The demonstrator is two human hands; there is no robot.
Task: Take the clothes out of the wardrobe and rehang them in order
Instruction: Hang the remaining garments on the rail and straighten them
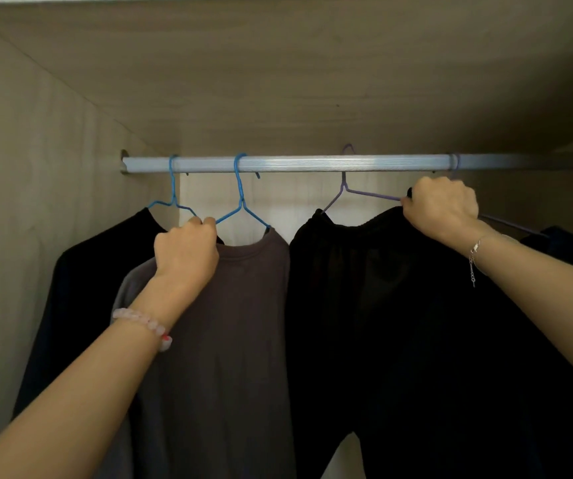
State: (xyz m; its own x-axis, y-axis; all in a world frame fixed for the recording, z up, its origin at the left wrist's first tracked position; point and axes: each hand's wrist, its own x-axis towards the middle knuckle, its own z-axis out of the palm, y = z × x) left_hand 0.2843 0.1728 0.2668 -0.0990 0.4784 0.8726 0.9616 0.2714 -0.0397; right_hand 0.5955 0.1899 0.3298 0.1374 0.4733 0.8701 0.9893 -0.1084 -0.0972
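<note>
Head camera is looking up into the wardrobe [36,202]. What is hanging there?

Clothes are hanging on a silver rail [312,163]. A black top [81,288] is hanging far left on the first blue hanger [173,188]. A brown shirt [230,340] is hanging next to it on the second blue hanger [242,202]. Black trousers [381,305] are hanging on a purple hanger [345,188].

What is the left hand [186,252] doing?

Its fingers [205,223] are curling tight round the left arm of the second blue hanger, just above the brown shirt's collar.

And the right hand [442,207]?

Its fingers [416,202] are gripping the right arm of the purple hanger, touching the top edge of the black trousers. More dark cloth [571,243] is hanging farther right.
</note>
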